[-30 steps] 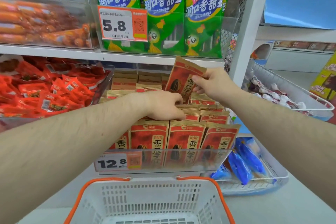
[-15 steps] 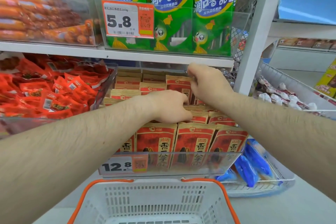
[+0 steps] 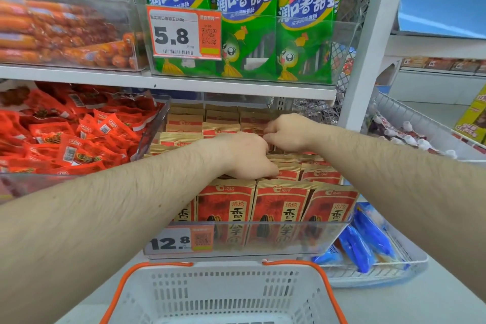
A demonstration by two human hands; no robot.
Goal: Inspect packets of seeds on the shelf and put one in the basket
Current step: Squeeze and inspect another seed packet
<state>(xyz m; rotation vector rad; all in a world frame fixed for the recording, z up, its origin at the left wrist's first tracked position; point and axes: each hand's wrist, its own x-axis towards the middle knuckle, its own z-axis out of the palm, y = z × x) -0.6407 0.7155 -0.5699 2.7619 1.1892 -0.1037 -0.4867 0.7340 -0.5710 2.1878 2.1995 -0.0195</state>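
Two hands work among the seed packets [image 3: 278, 208] standing in rows on the shelf [image 3: 236, 88]: left hand [image 3: 244, 156] curled knuckles-up on them, right hand [image 3: 288, 133] curled too, each grip's contents hidden. Packets look light, crinkly, slippery; pinch a top edge. Basket [image 3: 223, 294] waits below.

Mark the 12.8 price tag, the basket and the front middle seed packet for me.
12.8 price tag [image 3: 171, 242]: head view, on the digits.
basket [image 3: 226, 288]: head view, far wall.
front middle seed packet [image 3: 282, 201]: head view, red face.
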